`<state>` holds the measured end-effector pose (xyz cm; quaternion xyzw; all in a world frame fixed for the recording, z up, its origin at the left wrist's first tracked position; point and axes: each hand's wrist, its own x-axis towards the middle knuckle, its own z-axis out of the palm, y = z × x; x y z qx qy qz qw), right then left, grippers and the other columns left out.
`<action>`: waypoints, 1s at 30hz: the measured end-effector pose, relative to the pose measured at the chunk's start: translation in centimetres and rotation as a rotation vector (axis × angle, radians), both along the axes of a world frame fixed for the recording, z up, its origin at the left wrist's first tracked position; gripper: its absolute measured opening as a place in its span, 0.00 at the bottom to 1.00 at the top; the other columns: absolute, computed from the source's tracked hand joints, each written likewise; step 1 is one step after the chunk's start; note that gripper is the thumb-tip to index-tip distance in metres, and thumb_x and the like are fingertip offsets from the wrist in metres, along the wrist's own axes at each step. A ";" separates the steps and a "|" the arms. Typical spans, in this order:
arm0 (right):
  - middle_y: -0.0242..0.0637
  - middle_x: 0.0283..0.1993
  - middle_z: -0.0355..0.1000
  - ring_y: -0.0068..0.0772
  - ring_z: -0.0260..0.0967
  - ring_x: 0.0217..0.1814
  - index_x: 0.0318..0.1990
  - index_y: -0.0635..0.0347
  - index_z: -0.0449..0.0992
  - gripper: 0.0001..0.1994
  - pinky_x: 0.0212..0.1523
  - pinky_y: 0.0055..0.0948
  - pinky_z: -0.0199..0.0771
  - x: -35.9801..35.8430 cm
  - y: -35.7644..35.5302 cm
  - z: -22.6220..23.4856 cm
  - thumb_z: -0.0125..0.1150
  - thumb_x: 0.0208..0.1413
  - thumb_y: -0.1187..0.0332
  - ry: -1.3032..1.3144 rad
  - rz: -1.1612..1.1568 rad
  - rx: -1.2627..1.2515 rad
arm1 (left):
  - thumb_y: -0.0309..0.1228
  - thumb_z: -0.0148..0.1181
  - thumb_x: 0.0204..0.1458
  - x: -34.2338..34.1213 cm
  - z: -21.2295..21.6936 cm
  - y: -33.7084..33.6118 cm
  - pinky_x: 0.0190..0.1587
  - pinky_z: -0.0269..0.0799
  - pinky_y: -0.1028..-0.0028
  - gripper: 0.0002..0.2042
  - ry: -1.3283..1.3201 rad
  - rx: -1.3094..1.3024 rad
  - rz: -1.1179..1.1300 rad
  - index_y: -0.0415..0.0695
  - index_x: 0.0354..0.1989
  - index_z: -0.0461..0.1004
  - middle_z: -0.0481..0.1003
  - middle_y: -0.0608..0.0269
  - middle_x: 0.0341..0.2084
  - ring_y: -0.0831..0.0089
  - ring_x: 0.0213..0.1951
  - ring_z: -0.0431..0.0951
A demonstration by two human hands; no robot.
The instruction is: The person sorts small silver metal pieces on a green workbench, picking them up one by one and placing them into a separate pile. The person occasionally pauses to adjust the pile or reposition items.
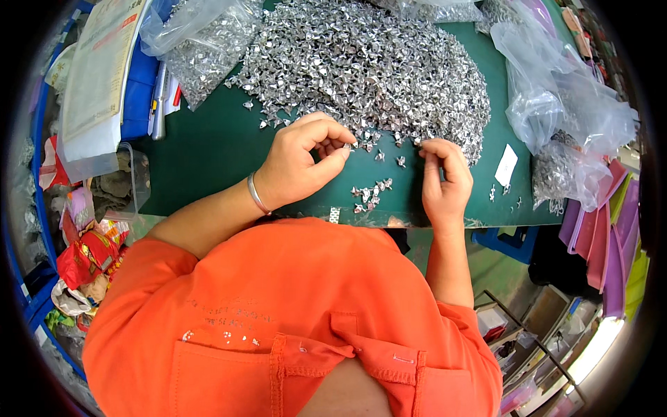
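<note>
A wide heap of small silvery metal pieces (368, 62) covers the far middle of the green table (208, 156). At its near edge my left hand (299, 160) is closed in a pinch, with a small metal piece (351, 146) between thumb and forefinger. To the right, my right hand (447, 181) also pinches, its fingertips at the heap's lower right edge; a tiny bit of metal shows there, but its shape is unclear. A few loose pieces (401, 161) lie between the hands. Closer to me is a small separate cluster of metal pieces (372, 194).
Clear plastic bags (208, 52) of similar pieces lie at the far left, beside a blue bin (139, 104) with papers. More bags (566, 170) and a white card (506, 165) are on the right. A clear plastic box (141, 177) stands at the left edge.
</note>
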<state>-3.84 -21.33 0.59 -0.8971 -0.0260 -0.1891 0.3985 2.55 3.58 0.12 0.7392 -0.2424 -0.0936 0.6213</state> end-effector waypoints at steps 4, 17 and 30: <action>0.41 0.38 0.77 0.34 0.75 0.37 0.40 0.65 0.78 0.07 0.40 0.28 0.76 -0.7 0.9 0.0 0.62 0.54 0.84 0.054 -0.013 0.031 | 0.18 0.62 0.53 -0.1 -0.1 -0.1 0.36 0.73 0.81 0.07 0.009 -0.011 -0.010 0.38 0.39 0.79 0.75 0.64 0.35 0.81 0.33 0.76; 0.43 0.40 0.78 0.35 0.76 0.42 0.39 0.67 0.78 0.06 0.45 0.28 0.75 -2.2 -0.5 -0.3 0.58 0.56 0.85 -0.006 0.043 0.012 | 0.18 0.61 0.53 -0.2 0.1 0.0 0.37 0.73 0.80 0.06 0.018 0.014 -0.007 0.37 0.39 0.78 0.75 0.64 0.35 0.80 0.33 0.76; 0.36 0.34 0.76 0.41 0.73 0.36 0.34 0.59 0.78 0.10 0.39 0.36 0.74 -0.2 3.7 -0.6 0.70 0.45 0.80 -0.017 0.186 -0.051 | 0.17 0.61 0.53 -0.2 0.2 0.0 0.37 0.73 0.80 0.06 -0.011 0.014 0.002 0.37 0.39 0.78 0.75 0.63 0.36 0.80 0.34 0.76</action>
